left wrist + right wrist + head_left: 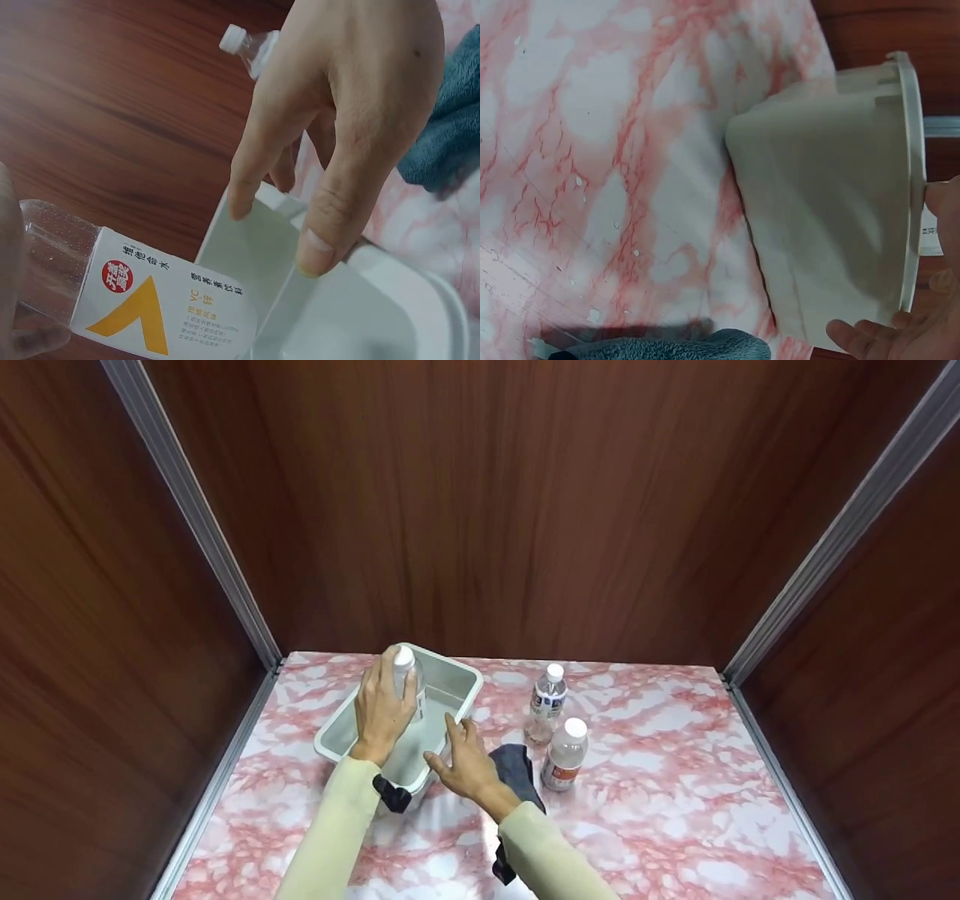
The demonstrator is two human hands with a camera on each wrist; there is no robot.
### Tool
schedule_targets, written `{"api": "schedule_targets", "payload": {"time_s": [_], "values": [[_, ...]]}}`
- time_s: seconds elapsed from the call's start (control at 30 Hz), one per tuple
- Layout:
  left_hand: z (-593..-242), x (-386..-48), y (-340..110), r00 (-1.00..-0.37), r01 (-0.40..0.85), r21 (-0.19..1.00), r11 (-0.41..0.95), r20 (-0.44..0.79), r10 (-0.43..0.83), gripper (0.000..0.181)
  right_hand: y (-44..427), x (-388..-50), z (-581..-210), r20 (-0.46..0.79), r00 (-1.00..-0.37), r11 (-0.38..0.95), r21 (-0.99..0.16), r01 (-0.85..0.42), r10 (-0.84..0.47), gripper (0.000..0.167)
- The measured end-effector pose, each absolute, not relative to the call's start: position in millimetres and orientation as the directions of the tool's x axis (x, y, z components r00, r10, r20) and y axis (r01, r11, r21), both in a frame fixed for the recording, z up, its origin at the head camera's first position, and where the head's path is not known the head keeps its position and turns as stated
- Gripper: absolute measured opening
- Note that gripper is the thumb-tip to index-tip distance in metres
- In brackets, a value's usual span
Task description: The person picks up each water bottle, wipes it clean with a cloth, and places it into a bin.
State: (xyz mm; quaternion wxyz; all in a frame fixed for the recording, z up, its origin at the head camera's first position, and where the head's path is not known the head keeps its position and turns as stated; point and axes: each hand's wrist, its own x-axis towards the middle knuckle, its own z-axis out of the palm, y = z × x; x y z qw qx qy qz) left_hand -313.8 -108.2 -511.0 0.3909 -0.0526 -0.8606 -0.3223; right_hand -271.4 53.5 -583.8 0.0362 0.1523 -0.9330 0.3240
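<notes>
My left hand (384, 709) grips a clear bottle (405, 658) with a white cap, held over the pale plastic bin (475, 681). In the left wrist view the bottle's white label (165, 300) with an orange mark shows, and the hand's fingers are at the left edge. Beside the bin's right side is my right hand (469, 765), its fingers spread at the rim, holding nothing. The right wrist view shows the bin's outer wall (825, 195) with the right hand (922, 330) by its rim.
Two capped bottles, one farther back (548, 697) and one nearer (566, 757), stand right of the bin. A dark blue-grey cloth (516, 771) lies between the nearer bottle and my right forearm. Wood-patterned panels (480, 510) enclose the marbled red-and-white table (660, 810).
</notes>
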Motion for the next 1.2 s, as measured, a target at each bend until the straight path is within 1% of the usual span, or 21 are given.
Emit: {"api": "schedule_targets", "payload": {"time_s": [0.27,0.4,0.53,0.67,0.83,0.93,1.1,1.2], "values": [[-512.5,-331.9,-108.4,-0.729,0.321,0.502,0.804,0.673,-0.129,0.039,53.9,-272.5,-578.4,0.067,-0.958,0.816,-0.509,-0.274,-0.279,0.087],[-513.6,-339.2,-107.0,-0.766,0.289,0.504,0.814,0.631,-0.118,0.041,53.9,-272.3,-573.0,-0.008,-0.962,0.834,-0.500,-0.234,-0.274,0.089],[-516.2,-345.1,-106.6,-0.807,0.254,0.507,0.824,0.580,-0.108,0.042,52.2,-272.2,-568.4,-0.062,-0.964,0.849,-0.491,-0.196,-0.258,0.091],[-519.7,-349.7,-107.4,-0.832,0.235,0.517,0.823,0.545,-0.104,0.043,50.3,-272.5,-565.1,-0.102,-0.965,0.867,-0.468,-0.169,-0.243,0.092],[-523.4,-354.6,-108.2,-0.855,0.219,0.529,0.820,0.509,-0.101,0.044,48.4,-273.5,-561.8,-0.130,-0.966,0.883,-0.446,-0.145,-0.224,0.094],[-524.1,-358.1,-108.2,-0.865,0.221,0.539,0.813,0.494,-0.093,0.044,48.1,-273.2,-559.3,-0.127,-0.968,0.881,-0.453,-0.136,-0.215,0.094],[-524.1,-363.7,-107.9,-0.854,0.243,0.548,0.800,0.513,-0.092,0.044,47.4,-273.2,-557.8,-0.109,-0.973,0.875,-0.466,-0.132,-0.204,0.093],[-524.8,-367.1,-107.8,-0.846,0.263,0.554,0.790,0.526,-0.087,0.048,46.5,-273.4,-558.3,-0.105,-0.974,0.871,-0.474,-0.128,-0.200,0.092]]}}
